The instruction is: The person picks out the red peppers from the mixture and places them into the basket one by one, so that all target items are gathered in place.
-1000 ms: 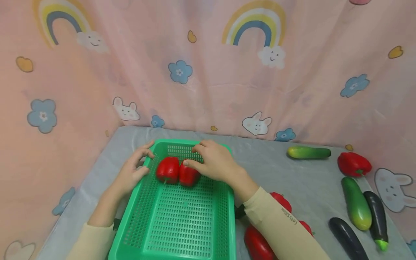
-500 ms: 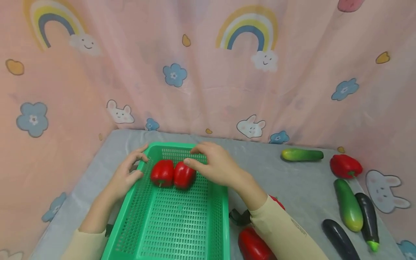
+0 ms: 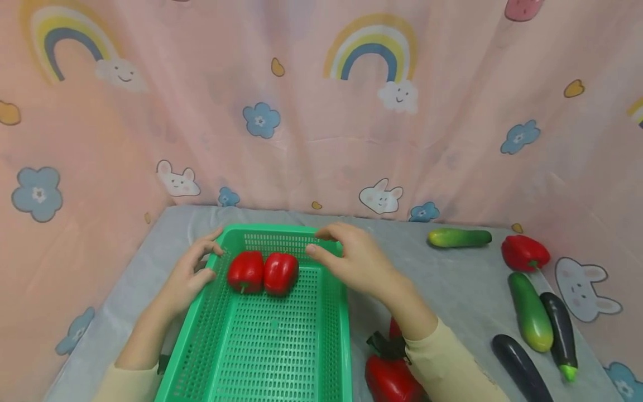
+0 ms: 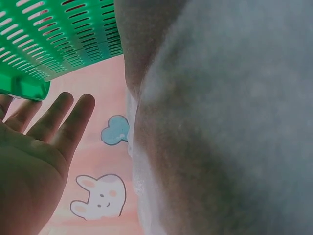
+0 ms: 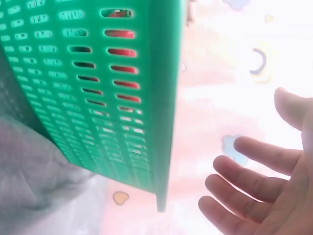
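A green perforated basket [image 3: 345, 340] stands in front of me, with two red bell peppers side by side near its far end. The left pepper [image 3: 245, 272] and the right pepper [image 3: 281, 273] sit close together. My left hand [image 3: 188, 279] rests at the basket's left rim, its fingers loosely extended; the left wrist view shows the fingers [image 4: 73, 122] beside the rim. Over the far right corner hovers my right hand [image 3: 359, 262], holding nothing. In the right wrist view its fingers [image 5: 249, 183] are spread and apart from the basket wall [image 5: 161, 122].
Red peppers [image 3: 389, 379] lie right of the basket, partly hidden by the right forearm. Farther right are a green-yellow zucchini [image 3: 459, 238], another red pepper [image 3: 524, 253], a second zucchini [image 3: 529, 312] and two eggplants [image 3: 519, 365]. A pink patterned curtain [image 3: 311, 151] closes off the back.
My right hand has drawn away to the right from the right-hand pepper in the basket, leaving it fully visible. The left hand stays at the rim. The head view has shifted slightly.
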Motion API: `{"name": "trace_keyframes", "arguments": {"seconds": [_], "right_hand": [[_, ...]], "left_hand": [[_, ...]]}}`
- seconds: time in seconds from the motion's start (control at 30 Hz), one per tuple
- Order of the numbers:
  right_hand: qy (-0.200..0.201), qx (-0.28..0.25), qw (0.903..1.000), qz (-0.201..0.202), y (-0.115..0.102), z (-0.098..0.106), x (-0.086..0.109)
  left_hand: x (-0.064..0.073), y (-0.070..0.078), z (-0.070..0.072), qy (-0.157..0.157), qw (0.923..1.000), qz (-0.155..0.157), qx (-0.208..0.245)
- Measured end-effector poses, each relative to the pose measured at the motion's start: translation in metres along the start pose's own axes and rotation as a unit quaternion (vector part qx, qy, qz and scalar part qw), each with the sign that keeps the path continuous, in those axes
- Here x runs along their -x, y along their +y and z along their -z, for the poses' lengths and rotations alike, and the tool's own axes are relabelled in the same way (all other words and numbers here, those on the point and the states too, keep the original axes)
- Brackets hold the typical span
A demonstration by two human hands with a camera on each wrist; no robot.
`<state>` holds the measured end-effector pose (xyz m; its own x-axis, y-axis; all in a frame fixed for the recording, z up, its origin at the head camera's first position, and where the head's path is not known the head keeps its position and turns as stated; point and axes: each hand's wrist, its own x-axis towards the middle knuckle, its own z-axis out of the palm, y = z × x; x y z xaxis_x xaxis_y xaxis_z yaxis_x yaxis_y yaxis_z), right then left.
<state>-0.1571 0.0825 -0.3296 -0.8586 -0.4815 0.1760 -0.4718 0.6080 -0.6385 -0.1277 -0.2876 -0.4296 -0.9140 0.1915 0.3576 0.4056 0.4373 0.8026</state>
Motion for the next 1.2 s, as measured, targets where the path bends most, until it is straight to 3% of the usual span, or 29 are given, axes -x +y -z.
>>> {"name": "trace_keyframes", "arguments": {"seconds": [0.43,0.6,1.03,1.2], "right_hand": [[0.028,-0.032,0.9991,-0.003,0.012,0.028,0.04],[0.032,-0.039,0.9984,-0.023,0.014,0.035,0.058],[0.054,-0.002,0.9962,-0.067,0.027,0.04,0.092],[0.052,0.001,0.9966,-0.065,0.031,0.041,0.101]], "left_hand": [[0.003,0.002,-0.006,0.009,0.9999,-0.003,0.012],[0.003,0.002,-0.007,0.01,0.9998,-0.005,0.018],[0.002,0.0,-0.005,0.008,0.9999,0.003,0.013],[0.002,-0.001,-0.003,0.004,0.9999,0.005,0.009]]}}
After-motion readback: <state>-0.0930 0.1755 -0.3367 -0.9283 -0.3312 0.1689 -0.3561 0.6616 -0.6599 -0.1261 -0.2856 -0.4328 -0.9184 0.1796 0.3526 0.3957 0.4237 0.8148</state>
